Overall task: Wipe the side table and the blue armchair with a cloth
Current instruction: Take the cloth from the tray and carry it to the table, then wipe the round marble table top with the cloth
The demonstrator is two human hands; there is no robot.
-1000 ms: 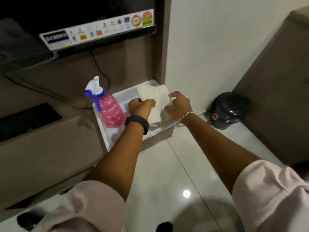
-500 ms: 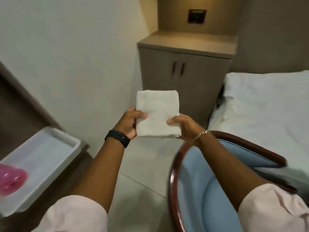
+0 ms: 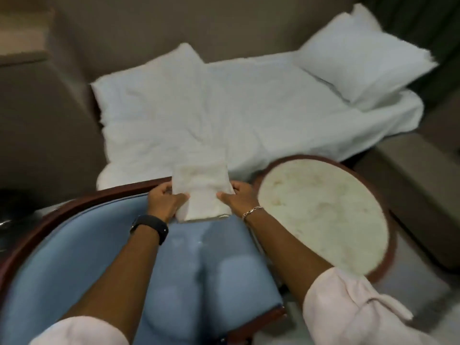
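A folded white cloth (image 3: 202,192) is held between both hands above the blue armchair (image 3: 199,270). My left hand (image 3: 165,202) grips its left edge and my right hand (image 3: 236,199) grips its right edge. The armchair has light blue upholstery and a dark red wooden frame, and it fills the lower left below my arms. To the right of the chair stands the round side table (image 3: 323,215), with a pale mottled top and a dark red rim. My right forearm passes just left of the table.
A bed (image 3: 224,115) with white sheets and two white pillows lies directly behind the chair and table. Brown upholstered panels flank the bed at left and right. Pale floor shows at the lower right.
The view has swung right from the tray and spray bottle to the chair, table and bed. Both hands lifted the cloth off the tray and carried it over the armchair.
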